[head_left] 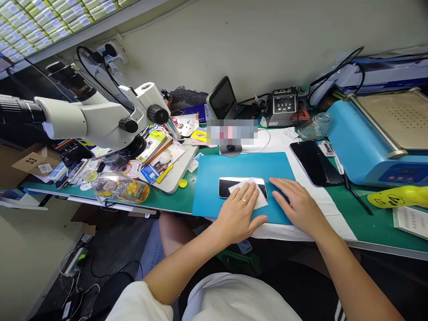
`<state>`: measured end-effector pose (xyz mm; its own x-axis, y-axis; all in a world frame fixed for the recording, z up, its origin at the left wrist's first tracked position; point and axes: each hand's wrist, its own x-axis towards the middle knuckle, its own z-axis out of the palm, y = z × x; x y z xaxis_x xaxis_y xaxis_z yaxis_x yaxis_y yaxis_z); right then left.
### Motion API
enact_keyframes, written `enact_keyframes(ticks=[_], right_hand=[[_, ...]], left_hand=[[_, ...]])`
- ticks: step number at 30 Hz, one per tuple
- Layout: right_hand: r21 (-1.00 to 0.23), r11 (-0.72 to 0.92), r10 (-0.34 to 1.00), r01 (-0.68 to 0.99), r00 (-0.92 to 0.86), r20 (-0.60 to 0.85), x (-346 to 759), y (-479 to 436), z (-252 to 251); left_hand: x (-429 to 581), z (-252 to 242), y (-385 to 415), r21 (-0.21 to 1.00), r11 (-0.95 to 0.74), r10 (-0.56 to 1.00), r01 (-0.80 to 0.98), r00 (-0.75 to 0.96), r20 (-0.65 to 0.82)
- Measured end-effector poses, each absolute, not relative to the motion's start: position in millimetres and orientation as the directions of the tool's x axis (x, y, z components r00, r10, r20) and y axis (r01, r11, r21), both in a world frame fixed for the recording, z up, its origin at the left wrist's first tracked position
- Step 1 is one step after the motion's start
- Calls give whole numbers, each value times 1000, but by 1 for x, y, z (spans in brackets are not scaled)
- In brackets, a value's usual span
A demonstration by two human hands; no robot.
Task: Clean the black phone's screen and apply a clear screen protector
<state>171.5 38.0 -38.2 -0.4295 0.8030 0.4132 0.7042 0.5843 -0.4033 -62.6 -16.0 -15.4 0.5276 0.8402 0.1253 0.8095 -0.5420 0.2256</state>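
Note:
A black phone [228, 185] lies screen-up on a blue mat [214, 176]. My left hand [241, 213] presses flat on a white cloth [261, 199] that covers the phone's right part; its fingers are stretched out together. Just to the right, my right hand [298, 205] rests flat on the mat, fingers extended, holding nothing and close to the phone's right end.
A white microscope [100, 113] stands at left above a cluttered tray. A second black phone [312, 162] lies right of the mat. Behind are a soldering station [284, 107], a small screen [222, 98], a glass jar [316, 126] and a blue machine [374, 138].

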Motion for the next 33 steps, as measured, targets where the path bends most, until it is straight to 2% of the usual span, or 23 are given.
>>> enact_keyframes(ticks=[8,17,22,27,33], right_hand=[[-419,575,812,703,-428,395,170,37,-37],[-433,598,796,674,-437,419,172,41,-39],[-432,600,793,674,-431,429,171,40,-41],[-423,592,800,686,-435,413,171,37,-38],[-425,573,815,701,-433,386,171,38,-37]], left_hand=[[-90,-9,17,195,-384,922,903,387,24],[-43,-10,-24,194,-540,841,819,537,71],[-28,-5,11,174,-523,851,834,522,52],[-47,-14,-5,228,-504,863,833,496,95],[-97,-14,-20,238,-350,936,906,349,49]])
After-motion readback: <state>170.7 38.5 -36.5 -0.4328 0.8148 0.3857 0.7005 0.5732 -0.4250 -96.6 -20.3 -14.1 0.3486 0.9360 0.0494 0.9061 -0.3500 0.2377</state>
